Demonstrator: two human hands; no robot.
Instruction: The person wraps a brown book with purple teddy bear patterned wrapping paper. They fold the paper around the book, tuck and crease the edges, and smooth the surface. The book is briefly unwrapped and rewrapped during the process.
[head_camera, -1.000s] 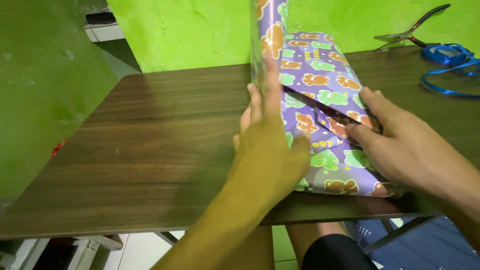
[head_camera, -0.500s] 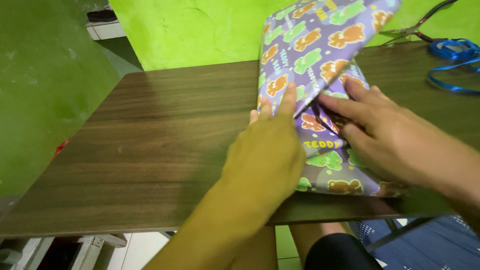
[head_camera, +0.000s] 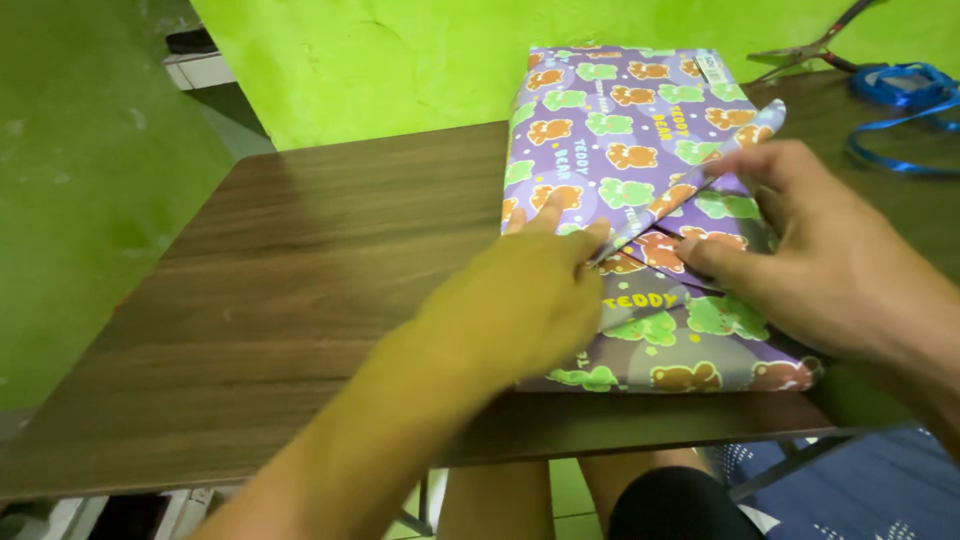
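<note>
A flat parcel in purple wrapping paper (head_camera: 620, 130) printed with orange and green bears lies on the dark wooden table (head_camera: 330, 260). My left hand (head_camera: 530, 300) presses on its left side, fingers on the folded paper flap. My right hand (head_camera: 810, 260) lies on the right side, fingers spread, pinning the diagonal fold of the flap down against the parcel. Both hands rest flat on the paper rather than gripping it.
Scissors (head_camera: 810, 48) lie at the table's far right corner beside a curl of blue ribbon (head_camera: 900, 100). Green walls (head_camera: 380, 60) stand behind and to the left. My knees (head_camera: 660, 500) show below the table's near edge.
The paper flap that stood upright a second ago has been folded down flat over the parcel. Both hands followed it down and now press on it.
</note>
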